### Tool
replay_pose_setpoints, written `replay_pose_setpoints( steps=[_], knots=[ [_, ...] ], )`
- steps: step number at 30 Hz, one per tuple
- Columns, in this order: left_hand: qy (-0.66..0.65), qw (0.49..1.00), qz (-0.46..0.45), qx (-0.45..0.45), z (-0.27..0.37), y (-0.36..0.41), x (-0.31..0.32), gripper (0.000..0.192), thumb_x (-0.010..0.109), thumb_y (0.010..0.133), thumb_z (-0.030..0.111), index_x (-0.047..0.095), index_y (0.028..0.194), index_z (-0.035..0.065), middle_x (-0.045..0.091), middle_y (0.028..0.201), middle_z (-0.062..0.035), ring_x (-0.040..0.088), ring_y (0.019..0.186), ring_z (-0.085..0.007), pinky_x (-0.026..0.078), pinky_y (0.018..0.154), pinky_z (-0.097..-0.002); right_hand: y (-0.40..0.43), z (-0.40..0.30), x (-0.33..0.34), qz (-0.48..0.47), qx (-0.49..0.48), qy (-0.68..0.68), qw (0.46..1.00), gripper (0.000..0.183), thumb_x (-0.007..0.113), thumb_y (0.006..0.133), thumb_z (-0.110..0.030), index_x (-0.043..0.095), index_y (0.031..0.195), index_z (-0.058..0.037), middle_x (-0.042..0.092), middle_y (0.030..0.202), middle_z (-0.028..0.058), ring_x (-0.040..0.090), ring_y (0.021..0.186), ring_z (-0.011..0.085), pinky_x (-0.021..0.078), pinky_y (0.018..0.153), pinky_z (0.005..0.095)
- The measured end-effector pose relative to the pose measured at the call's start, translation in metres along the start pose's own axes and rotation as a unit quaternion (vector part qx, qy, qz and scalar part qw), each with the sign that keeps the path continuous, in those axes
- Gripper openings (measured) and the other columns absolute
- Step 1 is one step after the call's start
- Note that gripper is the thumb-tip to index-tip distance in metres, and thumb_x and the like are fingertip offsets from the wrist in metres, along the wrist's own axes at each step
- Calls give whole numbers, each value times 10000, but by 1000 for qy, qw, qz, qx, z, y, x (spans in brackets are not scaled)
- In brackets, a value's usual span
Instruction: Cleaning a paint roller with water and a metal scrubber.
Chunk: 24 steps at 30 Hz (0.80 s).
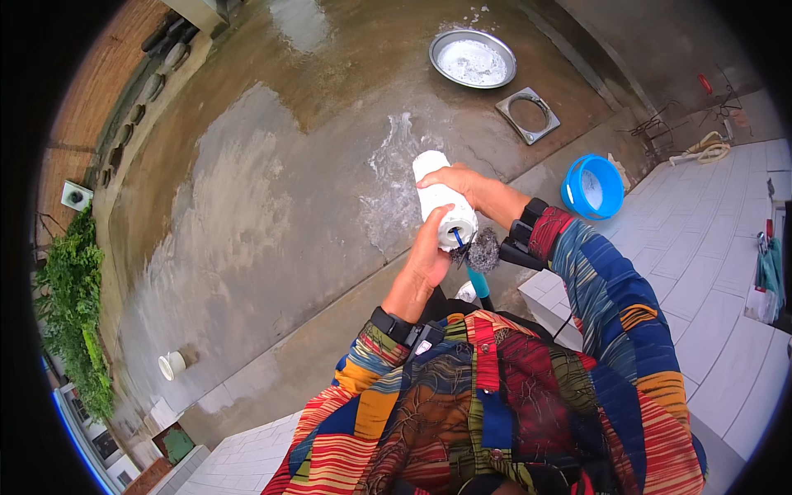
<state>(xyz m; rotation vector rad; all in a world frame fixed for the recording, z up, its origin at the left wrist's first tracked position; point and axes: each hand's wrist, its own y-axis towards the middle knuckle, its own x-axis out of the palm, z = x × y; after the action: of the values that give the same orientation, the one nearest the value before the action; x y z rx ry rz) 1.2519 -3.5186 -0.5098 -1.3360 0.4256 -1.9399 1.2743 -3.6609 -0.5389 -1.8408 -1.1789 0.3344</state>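
Note:
Both my hands are around a white cylinder (435, 195), held tilted in front of my body. Its near end has a round hole, with something blue showing inside. My left hand (433, 247) supports the lower left side, its thumb along the top. My right hand (465, 181) grips the far part from the right. Just beyond the near end, beside my left hand, is a grey metal scouring pad (485, 250); what holds it up is unclear. Below it, a teal tube (477, 283) is partly hidden. The cylinder's surface looks uneven, perhaps with foam.
Suds fill a metal basin (510, 60) on the wet concrete floor (297, 204). Nearby lie a square metal frame (526, 134) with a round opening and a blue bucket (611, 197) holding foamy water. A tiled ledge (693, 266) runs along the right. A small white bucket (177, 364) lies far left.

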Motion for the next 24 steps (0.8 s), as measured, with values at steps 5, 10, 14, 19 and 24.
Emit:
replay_pose_setpoints(
  steps=[5, 10, 14, 19, 24],
  knots=[
    [-1, 1000, 15, 14, 3, -2, -3, 365, 536, 786, 249, 471, 1084, 49, 580, 919, -63, 570, 843, -188, 450, 758, -332, 16, -1, 7, -64, 20, 16, 998, 365, 696, 628, -53, 527, 930, 65, 589, 760, 157, 604, 633, 270, 513, 532, 403],
    [10, 1000, 6, -9, -1, -7, 4, 405, 567, 769, 276, 479, 1089, 44, 572, 952, -52, 554, 867, -166, 423, 784, -304, 47, -1, -9, -70, 43, -18, 996, 245, 682, 663, -143, 557, 853, -51, 564, 677, 71, 549, 521, 204, 478, 470, 355],
    [22, 1000, 4, -15, -4, -7, 7, 427, 563, 770, 285, 468, 1108, 42, 563, 981, -55, 545, 893, -166, 417, 796, -308, 61, -1, -10, -79, 27, -6, 996, 289, 688, 642, -121, 560, 869, 4, 591, 720, 120, 580, 556, 242, 481, 487, 374],
    [40, 999, -14, -25, -2, -5, 3, 444, 542, 786, 299, 448, 1134, 40, 555, 1004, -55, 537, 917, -169, 412, 807, -314, 57, -11, -7, -34, 33, -95, 994, 308, 700, 630, -223, 579, 811, -5, 590, 697, 119, 575, 552, 245, 474, 483, 382],
    [44, 998, -10, -34, -5, -4, 4, 429, 532, 793, 296, 465, 1118, 23, 565, 996, -67, 546, 903, -171, 416, 804, -315, 69, -11, -6, -2, 31, -137, 990, 270, 681, 650, -216, 582, 803, -17, 581, 679, 99, 552, 525, 217, 468, 478, 350]
  ],
)
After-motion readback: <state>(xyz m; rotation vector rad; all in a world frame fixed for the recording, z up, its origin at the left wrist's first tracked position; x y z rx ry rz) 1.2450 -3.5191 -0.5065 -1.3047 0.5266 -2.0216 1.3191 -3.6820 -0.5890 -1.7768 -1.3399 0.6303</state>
